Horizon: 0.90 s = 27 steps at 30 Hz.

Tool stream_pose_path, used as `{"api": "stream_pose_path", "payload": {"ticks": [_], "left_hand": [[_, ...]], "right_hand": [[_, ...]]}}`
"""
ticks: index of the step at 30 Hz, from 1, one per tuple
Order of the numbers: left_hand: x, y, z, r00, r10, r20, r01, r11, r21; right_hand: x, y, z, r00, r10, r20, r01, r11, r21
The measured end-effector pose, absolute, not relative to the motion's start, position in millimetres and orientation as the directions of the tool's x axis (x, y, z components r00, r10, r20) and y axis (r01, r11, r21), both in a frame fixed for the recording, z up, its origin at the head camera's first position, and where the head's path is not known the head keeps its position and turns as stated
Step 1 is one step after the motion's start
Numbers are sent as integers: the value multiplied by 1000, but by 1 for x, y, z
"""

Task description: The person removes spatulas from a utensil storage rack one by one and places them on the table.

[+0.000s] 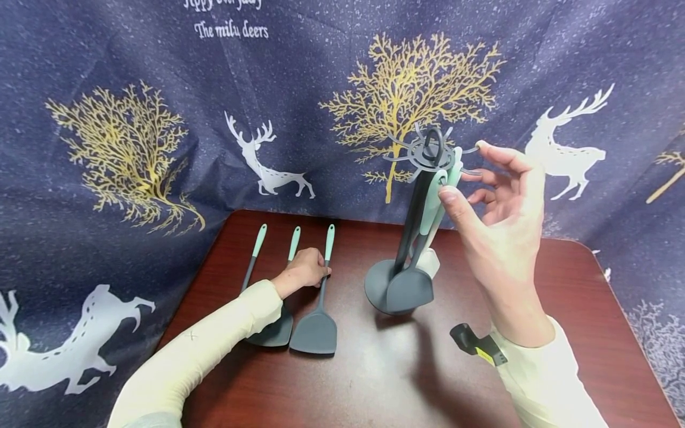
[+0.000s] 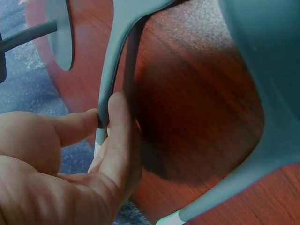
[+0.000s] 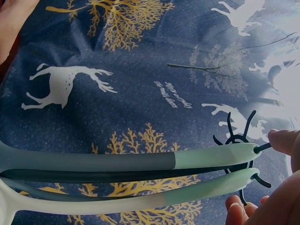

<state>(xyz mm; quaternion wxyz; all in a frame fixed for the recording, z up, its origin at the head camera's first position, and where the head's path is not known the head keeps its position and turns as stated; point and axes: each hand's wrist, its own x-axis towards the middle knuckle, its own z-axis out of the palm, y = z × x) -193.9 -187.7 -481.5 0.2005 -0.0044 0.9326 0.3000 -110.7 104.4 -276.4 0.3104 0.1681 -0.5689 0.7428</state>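
L grip (image 1: 310, 266) is pinched: thumb one side, fingers the other, on the dk-grey shaft (image 1: 323, 291) of the R-most turner (image 1: 316, 334), just below its mint handle (image 1: 330, 241). That turner is approx. mid-bench, a bit L, blade toward the person; can't tell whether its shaft is raised off the bench (image 1: 353, 386). L wrist view shows the thumb and finger tips against opposite sides of the shaft.

Mid turner (image 1: 274, 333) lies just beside it, to the L, partly hidden by the L hand and L sleeve (image 1: 214, 333). Third turner (image 1: 249, 270) is farther L, blade hidden by same sleeve. All 3 handles point to the far edge.

R grip (image 1: 505, 208) is mostly open, thumb & fingers spread, up at the hook ring (image 1: 420, 157) of the utensil stand (image 1: 413, 220). Thumb tip is at the hook w/ the small turner (image 1: 411, 291) on it; index tip touches the end of another hook. No utensil is clasped in it.

Small turner hangs head-down in front of the stand's round base (image 1: 376, 288); a white-headed utensil (image 1: 428, 263), also w/ mint handle, hangs just behind, type unclear. Dk wrist unit (image 1: 478, 346) w/ yellow label is at the R sleeve (image 1: 540, 380). Backdrop: blue cloth (image 1: 342, 35), gold trees, white deer.
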Motion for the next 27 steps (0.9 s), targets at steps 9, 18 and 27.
{"api": "stream_pose_path", "payload": {"ticks": [9, 18, 27], "left_hand": [[-197, -189, -486, -920, 122, -372, -117, 821, 559], [-197, -189, -487, -923, 105, -369, -124, 829, 546], [-197, -190, -488, -924, 102, -368, -128, 825, 551]], "right_hand": [[-111, 106, -278, -740, 254, 623, -665, -138, -734], [-111, 104, -276, -757, 268, 597, -646, -165, -745], [-111, 105, -278, -746, 254, 615, -659, -146, -738]]}}
